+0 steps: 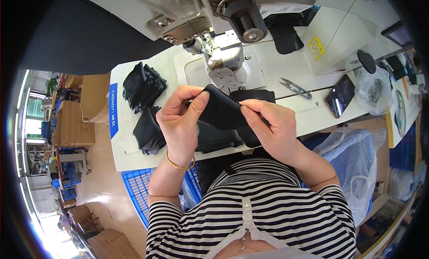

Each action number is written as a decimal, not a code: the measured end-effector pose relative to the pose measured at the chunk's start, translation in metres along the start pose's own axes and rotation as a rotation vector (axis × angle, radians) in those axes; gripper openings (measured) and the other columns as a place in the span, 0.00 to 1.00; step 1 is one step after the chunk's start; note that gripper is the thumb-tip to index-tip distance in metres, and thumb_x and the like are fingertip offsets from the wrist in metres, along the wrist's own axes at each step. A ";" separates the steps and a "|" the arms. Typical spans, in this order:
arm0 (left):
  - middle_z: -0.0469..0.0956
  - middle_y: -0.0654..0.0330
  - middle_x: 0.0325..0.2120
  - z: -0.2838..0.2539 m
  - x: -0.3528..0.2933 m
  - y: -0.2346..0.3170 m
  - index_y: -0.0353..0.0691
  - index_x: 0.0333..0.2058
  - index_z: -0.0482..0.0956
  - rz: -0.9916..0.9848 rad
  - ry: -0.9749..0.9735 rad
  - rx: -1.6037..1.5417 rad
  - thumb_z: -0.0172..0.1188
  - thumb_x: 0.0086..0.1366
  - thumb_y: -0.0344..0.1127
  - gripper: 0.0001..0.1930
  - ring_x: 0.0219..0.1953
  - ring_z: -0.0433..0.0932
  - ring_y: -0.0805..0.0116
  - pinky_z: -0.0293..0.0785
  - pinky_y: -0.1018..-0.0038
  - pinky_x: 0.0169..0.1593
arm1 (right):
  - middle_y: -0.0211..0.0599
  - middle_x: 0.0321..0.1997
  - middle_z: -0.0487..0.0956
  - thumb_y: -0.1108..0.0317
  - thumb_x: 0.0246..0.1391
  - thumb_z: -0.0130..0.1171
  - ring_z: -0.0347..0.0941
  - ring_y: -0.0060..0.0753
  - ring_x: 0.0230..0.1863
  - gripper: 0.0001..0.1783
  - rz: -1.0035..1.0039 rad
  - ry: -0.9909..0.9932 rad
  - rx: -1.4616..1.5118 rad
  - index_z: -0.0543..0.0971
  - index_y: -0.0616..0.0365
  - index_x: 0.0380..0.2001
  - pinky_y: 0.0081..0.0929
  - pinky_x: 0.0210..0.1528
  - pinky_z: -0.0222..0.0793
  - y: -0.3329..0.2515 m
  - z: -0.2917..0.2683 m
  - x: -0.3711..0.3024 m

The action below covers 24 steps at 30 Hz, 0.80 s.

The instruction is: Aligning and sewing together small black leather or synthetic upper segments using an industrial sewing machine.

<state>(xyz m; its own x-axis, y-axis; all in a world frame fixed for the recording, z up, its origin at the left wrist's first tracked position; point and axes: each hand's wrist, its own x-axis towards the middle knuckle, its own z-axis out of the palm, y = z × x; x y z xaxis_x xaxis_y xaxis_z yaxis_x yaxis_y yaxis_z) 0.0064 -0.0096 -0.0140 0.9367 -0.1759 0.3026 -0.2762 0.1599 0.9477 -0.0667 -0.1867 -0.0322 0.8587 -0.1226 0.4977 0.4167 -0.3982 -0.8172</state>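
Between both hands a black fabric piece [220,108] is stretched out, raised over the table edge in front of the sewing machine [225,62]. My left hand [181,118] pinches its upper left corner between thumb and fingers. At its right edge my right hand [272,127] grips it the same way. Below it, more black fabric pieces [219,140] lie along the table's front edge, partly hidden by the held piece and my hands. Two stacks of black cut pieces, a far one [144,87] and a nearer one [149,131], sit left of my left hand.
Thread snips [296,88] and a phone [340,96] lie on the white table [123,142] at the right. Beyond them is a clear plastic bag [374,91]. A blue basket [136,187] stands below the table at left; a translucent bag [351,160] hangs at right.
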 end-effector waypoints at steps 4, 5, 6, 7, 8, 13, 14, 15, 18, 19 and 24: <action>0.77 0.68 0.30 0.001 0.002 -0.001 0.31 0.36 0.81 0.017 -0.007 -0.022 0.65 0.62 0.22 0.04 0.32 0.70 0.83 0.67 0.86 0.38 | 0.37 0.22 0.78 0.73 0.58 0.60 0.73 0.32 0.20 0.05 0.007 -0.001 -0.025 0.79 0.62 0.37 0.25 0.24 0.67 0.000 0.001 0.001; 0.77 0.68 0.30 0.000 0.003 -0.002 0.31 0.36 0.81 0.019 -0.005 -0.023 0.65 0.62 0.22 0.04 0.32 0.70 0.83 0.67 0.86 0.38 | 0.37 0.21 0.77 0.73 0.58 0.60 0.73 0.32 0.19 0.05 0.007 0.013 -0.014 0.79 0.62 0.36 0.26 0.23 0.66 0.000 0.002 0.001; 0.77 0.68 0.30 -0.001 0.003 -0.002 0.31 0.36 0.81 0.017 -0.002 -0.027 0.65 0.62 0.22 0.04 0.32 0.70 0.83 0.67 0.86 0.38 | 0.36 0.20 0.76 0.73 0.58 0.60 0.72 0.31 0.18 0.04 0.005 0.024 -0.003 0.79 0.61 0.36 0.27 0.22 0.65 0.000 0.003 0.002; 0.77 0.68 0.30 -0.001 0.004 -0.002 0.31 0.36 0.81 0.016 0.001 -0.032 0.65 0.62 0.22 0.04 0.32 0.70 0.84 0.67 0.86 0.38 | 0.36 0.20 0.76 0.73 0.58 0.60 0.72 0.31 0.18 0.04 -0.001 0.020 -0.003 0.79 0.61 0.36 0.27 0.22 0.65 0.000 0.003 0.002; 0.77 0.68 0.30 -0.003 0.006 -0.001 0.31 0.36 0.81 0.023 0.006 -0.034 0.65 0.62 0.22 0.04 0.32 0.70 0.84 0.67 0.86 0.38 | 0.36 0.20 0.77 0.72 0.59 0.60 0.74 0.29 0.19 0.05 -0.007 -0.005 -0.022 0.79 0.62 0.36 0.25 0.22 0.66 -0.001 0.003 0.003; 0.80 0.65 0.28 -0.013 0.045 0.004 0.31 0.34 0.82 -0.216 -0.117 0.050 0.66 0.60 0.23 0.04 0.30 0.75 0.81 0.72 0.84 0.37 | 0.34 0.24 0.80 0.70 0.62 0.57 0.81 0.21 0.26 0.09 0.266 -0.131 0.308 0.79 0.65 0.39 0.15 0.27 0.72 0.002 0.005 0.014; 0.80 0.65 0.28 -0.015 0.053 0.005 0.31 0.34 0.82 -0.203 -0.114 0.047 0.66 0.60 0.23 0.04 0.30 0.75 0.81 0.72 0.84 0.37 | 0.34 0.24 0.80 0.70 0.62 0.57 0.81 0.21 0.26 0.09 0.254 -0.133 0.304 0.79 0.65 0.39 0.15 0.27 0.72 0.001 0.005 0.018; 0.81 0.63 0.28 -0.017 0.062 0.004 0.30 0.34 0.82 -0.288 -0.166 -0.029 0.66 0.60 0.24 0.04 0.30 0.76 0.80 0.73 0.83 0.38 | 0.33 0.24 0.80 0.70 0.62 0.57 0.81 0.21 0.25 0.09 0.315 -0.124 0.353 0.79 0.65 0.39 0.15 0.27 0.72 -0.001 0.006 0.022; 0.83 0.60 0.29 -0.018 0.076 0.002 0.29 0.34 0.82 -0.391 -0.209 -0.118 0.65 0.59 0.23 0.04 0.31 0.79 0.76 0.75 0.81 0.38 | 0.31 0.25 0.81 0.69 0.63 0.56 0.80 0.21 0.25 0.09 0.381 -0.107 0.434 0.80 0.66 0.38 0.15 0.26 0.72 0.000 0.010 0.031; 0.83 0.59 0.29 -0.018 0.078 0.002 0.29 0.34 0.83 -0.394 -0.205 -0.124 0.65 0.59 0.23 0.04 0.31 0.79 0.76 0.76 0.81 0.39 | 0.33 0.26 0.81 0.69 0.63 0.56 0.80 0.22 0.25 0.10 0.375 -0.097 0.447 0.79 0.66 0.38 0.15 0.26 0.72 0.001 0.011 0.032; 0.83 0.58 0.30 -0.016 0.092 0.007 0.30 0.34 0.83 -0.424 -0.257 -0.138 0.65 0.59 0.22 0.04 0.32 0.80 0.74 0.77 0.80 0.39 | 0.34 0.25 0.81 0.69 0.63 0.56 0.80 0.22 0.25 0.09 0.387 -0.055 0.492 0.79 0.66 0.37 0.16 0.26 0.72 0.002 0.010 0.039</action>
<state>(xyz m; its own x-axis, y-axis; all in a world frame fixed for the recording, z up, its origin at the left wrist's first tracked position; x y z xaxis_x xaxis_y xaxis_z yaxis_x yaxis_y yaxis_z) 0.0944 -0.0089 0.0187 0.8723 -0.4833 -0.0740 0.1640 0.1466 0.9755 -0.0289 -0.1836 -0.0173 0.9835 -0.1222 0.1337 0.1496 0.1323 -0.9799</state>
